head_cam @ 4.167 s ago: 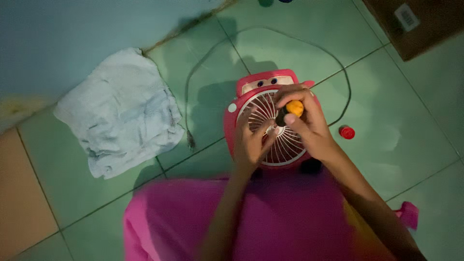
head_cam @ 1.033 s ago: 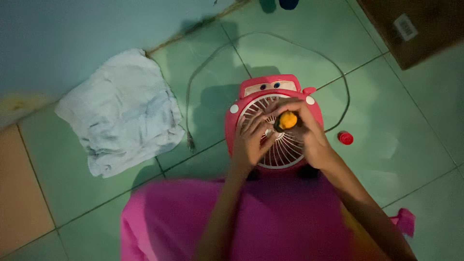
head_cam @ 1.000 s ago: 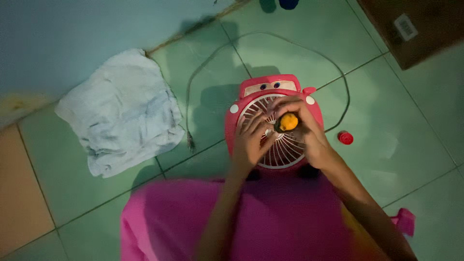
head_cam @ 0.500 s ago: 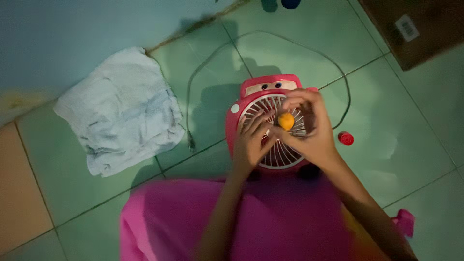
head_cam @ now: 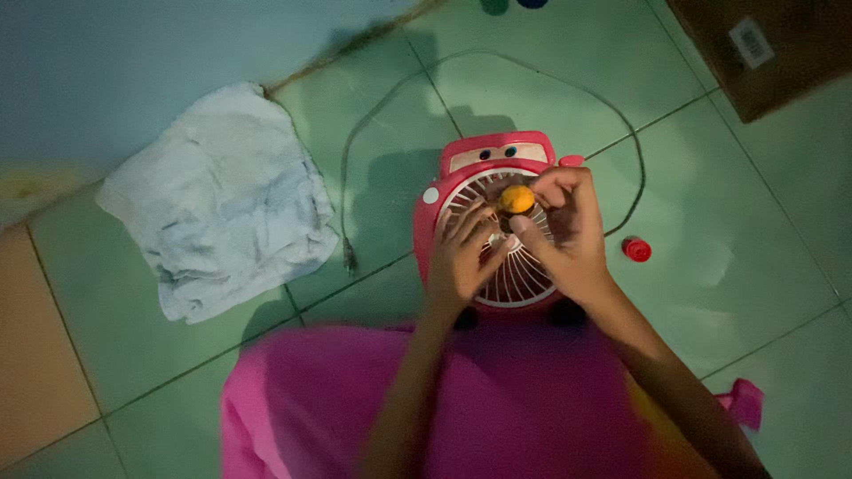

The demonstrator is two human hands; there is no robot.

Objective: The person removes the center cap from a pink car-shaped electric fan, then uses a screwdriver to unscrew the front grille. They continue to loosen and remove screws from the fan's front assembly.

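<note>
A small red fan point(head_cam: 493, 222) with a white round grille is lying face up on a green tiled floor point(head_cam: 763, 266), just in front of the person's lap, seen from above. An orange knob-like piece point(head_cam: 516, 199) is sitting at the centre of the grille, and it is too small and dim to say exactly what it is. The right hand point(head_cam: 564, 231) is curling over the grille's right side, its fingertips pinching that orange piece from above. The left hand point(head_cam: 461, 257) is resting on the grille's left side, fingers spread and pressing on the ribs, steadying the fan rather than closing around anything. Both forearms are reaching up from the bottom of the view across a bright pink garment point(head_cam: 497, 408) covering the lap. A thin dark cord point(head_cam: 382, 115) is looping from the fan out over the tiles and around behind it, ending in a plug near the fan's left side. A small red cap point(head_cam: 636, 250) is lying on the floor just to the right of the fan, apart from it. A crumpled pale blue cloth point(head_cam: 217, 200) is lying on the floor well to the left. A brown cardboard box point(head_cam: 781, 49) is showing at the top right corner. The light is dim throughout.
</note>
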